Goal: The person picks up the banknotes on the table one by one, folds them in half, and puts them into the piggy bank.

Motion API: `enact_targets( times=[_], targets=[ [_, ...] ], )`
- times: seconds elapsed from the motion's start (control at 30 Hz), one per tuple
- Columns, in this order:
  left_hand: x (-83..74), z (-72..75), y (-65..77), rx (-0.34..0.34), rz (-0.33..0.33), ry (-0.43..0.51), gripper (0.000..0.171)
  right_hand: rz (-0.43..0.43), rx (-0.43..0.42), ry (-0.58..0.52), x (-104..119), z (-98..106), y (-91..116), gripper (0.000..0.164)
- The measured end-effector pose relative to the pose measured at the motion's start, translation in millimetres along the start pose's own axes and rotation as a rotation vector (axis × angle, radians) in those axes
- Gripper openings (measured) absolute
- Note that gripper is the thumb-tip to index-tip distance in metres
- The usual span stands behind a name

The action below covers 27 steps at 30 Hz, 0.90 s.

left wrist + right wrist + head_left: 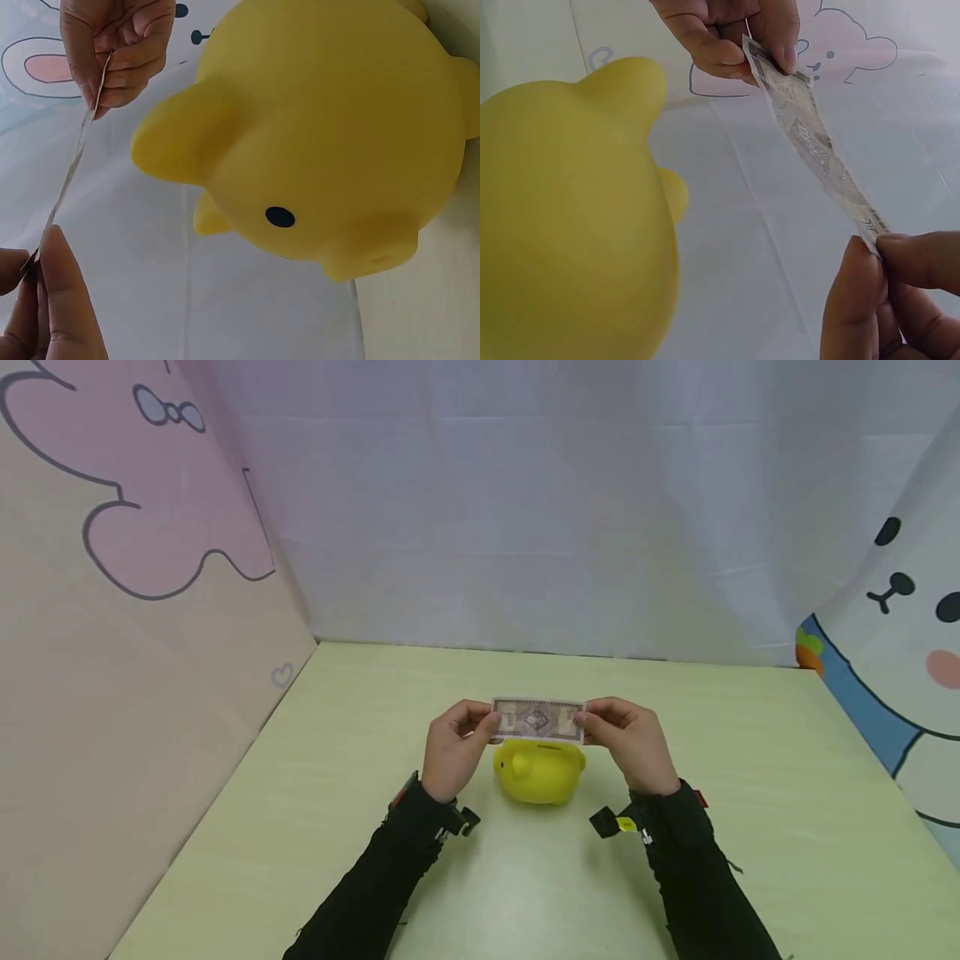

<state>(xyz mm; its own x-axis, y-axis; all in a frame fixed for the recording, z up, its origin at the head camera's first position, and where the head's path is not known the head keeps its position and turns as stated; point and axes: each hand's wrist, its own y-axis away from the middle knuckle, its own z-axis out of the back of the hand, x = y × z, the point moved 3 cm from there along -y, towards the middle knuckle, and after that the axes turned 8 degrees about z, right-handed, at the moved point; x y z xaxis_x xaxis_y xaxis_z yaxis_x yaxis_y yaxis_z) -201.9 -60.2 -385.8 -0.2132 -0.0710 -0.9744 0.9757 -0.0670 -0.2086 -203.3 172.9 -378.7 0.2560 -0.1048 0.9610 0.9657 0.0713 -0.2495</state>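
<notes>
Nearest, a yellow piggy bank faces left, midway between the hands. Above its back, clear of it, a banknote stretches lengthwise from side to side, the left hand and right hand each pinching an end. The pale-green surface runs back to a whitish sheet, cartoons either side.
</notes>
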Motion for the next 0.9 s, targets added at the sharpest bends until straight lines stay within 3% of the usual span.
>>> enact_targets(
  times=[0.5, 0.73, 0.9],
  targets=[
    [-8.8, -5.9, -5.0, 0.083, -0.022, 0.021, 0.032, 0.027, -0.029, -0.04, 5, 5, 0, 0.026],
    [-7.7, -7.9, -7.1, 0.121, 0.048, 0.089, 0.03, 0.04, -0.02, -0.134, 6, 5, 2, 0.011],
    [-7.2, -10.4, -6.5, 0.158, 0.089, 0.106, 0.032, 0.033, -0.012, -0.125, 7, 2, 2, 0.011]
  ],
)
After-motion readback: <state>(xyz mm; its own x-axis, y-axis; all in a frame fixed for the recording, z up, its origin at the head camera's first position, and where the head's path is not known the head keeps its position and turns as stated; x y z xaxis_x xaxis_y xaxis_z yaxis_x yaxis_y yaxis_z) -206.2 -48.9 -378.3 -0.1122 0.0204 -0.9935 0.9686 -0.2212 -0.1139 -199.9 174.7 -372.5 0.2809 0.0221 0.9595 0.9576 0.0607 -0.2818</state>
